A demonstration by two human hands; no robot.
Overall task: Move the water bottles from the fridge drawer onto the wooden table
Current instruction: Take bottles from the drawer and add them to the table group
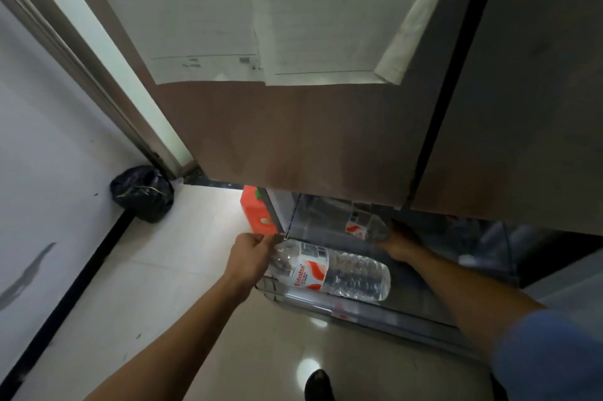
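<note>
A clear plastic water bottle (339,271) with a red and white label lies sideways at the front of the pulled-out fridge drawer (359,311). My left hand (249,258) grips it at its cap end, on the drawer's left. A second water bottle (365,226) of the same kind lies deeper in the drawer, partly under the fridge door. My right hand (399,244) is closed around its right end. The wooden table is not in view.
The brown fridge door (293,133) with paper sheets taped on it hangs over the drawer. An orange carton (256,214) stands left of the drawer. A black rubbish bag (142,193) sits in the floor corner. My shoe (318,384) is on the pale tiles.
</note>
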